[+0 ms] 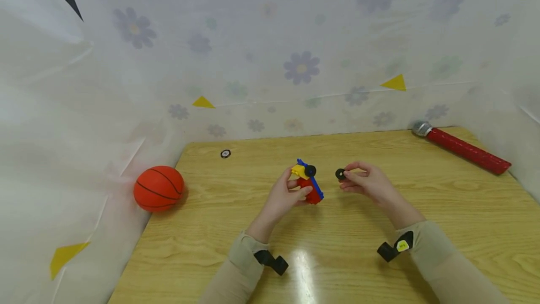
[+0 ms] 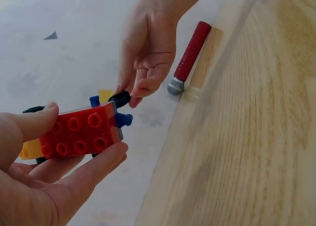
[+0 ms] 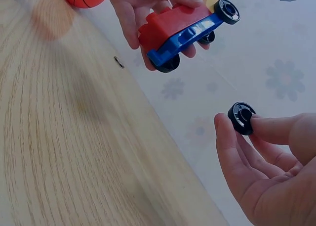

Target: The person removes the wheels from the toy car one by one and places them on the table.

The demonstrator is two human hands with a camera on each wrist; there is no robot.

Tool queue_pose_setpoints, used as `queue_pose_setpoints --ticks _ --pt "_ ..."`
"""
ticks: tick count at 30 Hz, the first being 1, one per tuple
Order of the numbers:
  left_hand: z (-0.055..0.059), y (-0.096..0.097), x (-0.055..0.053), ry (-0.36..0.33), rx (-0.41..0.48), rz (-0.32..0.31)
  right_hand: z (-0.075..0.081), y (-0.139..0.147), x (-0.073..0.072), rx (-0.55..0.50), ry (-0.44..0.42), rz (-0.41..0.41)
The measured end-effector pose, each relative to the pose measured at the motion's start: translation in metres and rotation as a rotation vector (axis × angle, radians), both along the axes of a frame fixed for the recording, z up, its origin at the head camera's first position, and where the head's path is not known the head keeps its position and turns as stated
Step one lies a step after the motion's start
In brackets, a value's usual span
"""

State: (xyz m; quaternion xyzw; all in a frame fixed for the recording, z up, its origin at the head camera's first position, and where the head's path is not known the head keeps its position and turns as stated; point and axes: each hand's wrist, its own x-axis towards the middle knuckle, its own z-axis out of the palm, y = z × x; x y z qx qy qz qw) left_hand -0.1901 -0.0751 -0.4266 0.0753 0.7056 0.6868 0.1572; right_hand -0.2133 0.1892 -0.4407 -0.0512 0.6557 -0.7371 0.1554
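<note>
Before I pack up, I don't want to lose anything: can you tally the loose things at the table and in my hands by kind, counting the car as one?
Car: 1, in the left hand
Loose wheel: 1, in the right hand
Ball: 1
Mic: 1
Disc: 1
Total: 5

From my head, the widest view looks forward and down over the pale wood-grained tabletop [image 1: 190, 229], with both my hands within it. The left wrist view looks closely past my left hand [image 2: 49, 186] towards my right hand [image 3: 276, 181]; the right wrist view faces the opposite way, equally close. All three share the red, blue and yellow plastic toy car [image 3: 173, 28].
</note>
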Motion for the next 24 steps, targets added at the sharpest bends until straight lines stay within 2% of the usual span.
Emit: queue_pose_setpoints --ticks 10,17,24 --pt "-0.001 0.001 -0.001 0.003 0.011 0.005 -0.010 0.006 -0.010 -0.012 -0.078 -0.003" --pt "0.000 0.001 0.001 -0.003 -0.006 0.015 -0.015 0.008 -0.018 0.027 -0.184 -0.008" --pt "0.000 0.001 0.002 -0.002 0.006 0.029 -0.024 0.012 -0.022 0.072 -0.228 -0.008"
